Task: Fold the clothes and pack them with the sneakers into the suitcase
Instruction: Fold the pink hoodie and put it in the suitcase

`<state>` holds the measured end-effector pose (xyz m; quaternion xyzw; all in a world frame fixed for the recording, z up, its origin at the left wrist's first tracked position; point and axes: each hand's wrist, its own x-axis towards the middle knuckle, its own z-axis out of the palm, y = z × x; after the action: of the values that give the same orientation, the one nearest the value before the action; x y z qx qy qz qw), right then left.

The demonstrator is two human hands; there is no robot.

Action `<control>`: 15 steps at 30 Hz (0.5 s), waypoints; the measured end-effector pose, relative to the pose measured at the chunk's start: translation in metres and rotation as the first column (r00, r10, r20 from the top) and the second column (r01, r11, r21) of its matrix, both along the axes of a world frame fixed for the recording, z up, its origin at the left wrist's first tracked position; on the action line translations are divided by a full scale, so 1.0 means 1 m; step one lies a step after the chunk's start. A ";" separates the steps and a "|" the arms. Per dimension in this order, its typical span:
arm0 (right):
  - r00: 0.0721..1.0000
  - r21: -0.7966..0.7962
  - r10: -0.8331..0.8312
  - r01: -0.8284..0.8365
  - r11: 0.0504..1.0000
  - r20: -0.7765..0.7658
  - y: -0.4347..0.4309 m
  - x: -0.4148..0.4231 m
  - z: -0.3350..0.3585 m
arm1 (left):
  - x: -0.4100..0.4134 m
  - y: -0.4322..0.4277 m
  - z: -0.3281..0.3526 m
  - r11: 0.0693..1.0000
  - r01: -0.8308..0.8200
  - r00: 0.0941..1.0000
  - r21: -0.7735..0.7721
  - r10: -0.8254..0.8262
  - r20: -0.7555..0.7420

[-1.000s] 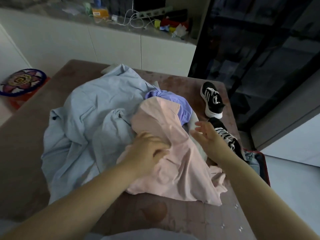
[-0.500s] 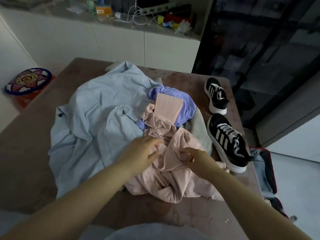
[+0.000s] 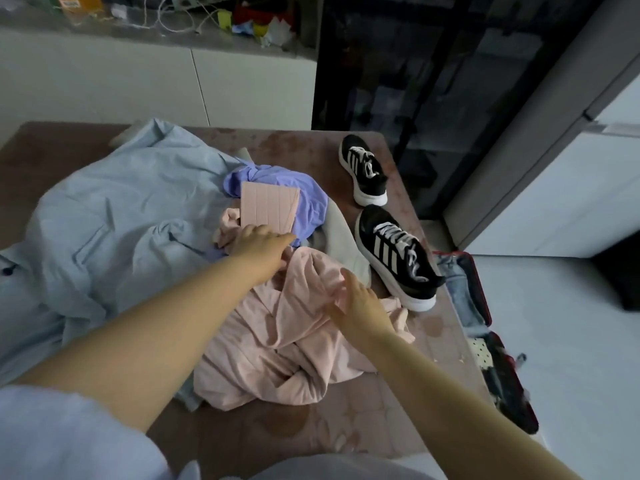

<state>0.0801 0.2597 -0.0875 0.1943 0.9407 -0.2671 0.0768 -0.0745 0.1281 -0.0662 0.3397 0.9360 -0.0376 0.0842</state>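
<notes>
one crumpled pink garment (image 3: 277,344); left hand (image 3: 263,244) atop, right hand (image 3: 358,306) pinching fold

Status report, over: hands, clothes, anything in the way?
Left hand on pink garment, grip unclear; right hand pinches a fold. Garment crumpled, not folded. Sneakers beside it on table.
</notes>
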 end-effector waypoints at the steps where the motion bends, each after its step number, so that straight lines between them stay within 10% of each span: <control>1: 1.000 0.070 0.004 -0.005 0.998 0.015 -0.001 -0.001 -0.003 | 0.001 -0.001 -0.005 0.999 0.012 1.000 -0.046 -0.013 -0.022; 7: 0.981 0.047 -0.121 0.129 0.991 -0.152 0.025 0.015 -0.001 | 0.002 -0.056 -0.003 0.964 0.020 1.000 0.266 -0.019 -0.005; 15: 0.982 0.024 -0.176 0.175 0.984 0.066 0.082 0.079 -0.004 | 0.046 -0.199 0.012 0.899 -0.124 0.951 0.420 -0.013 0.308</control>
<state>0.1595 0.3413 -0.0911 0.2862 0.9191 -0.2577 0.0832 -0.0281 -0.0707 -0.0542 0.3242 0.9060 0.2271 0.1499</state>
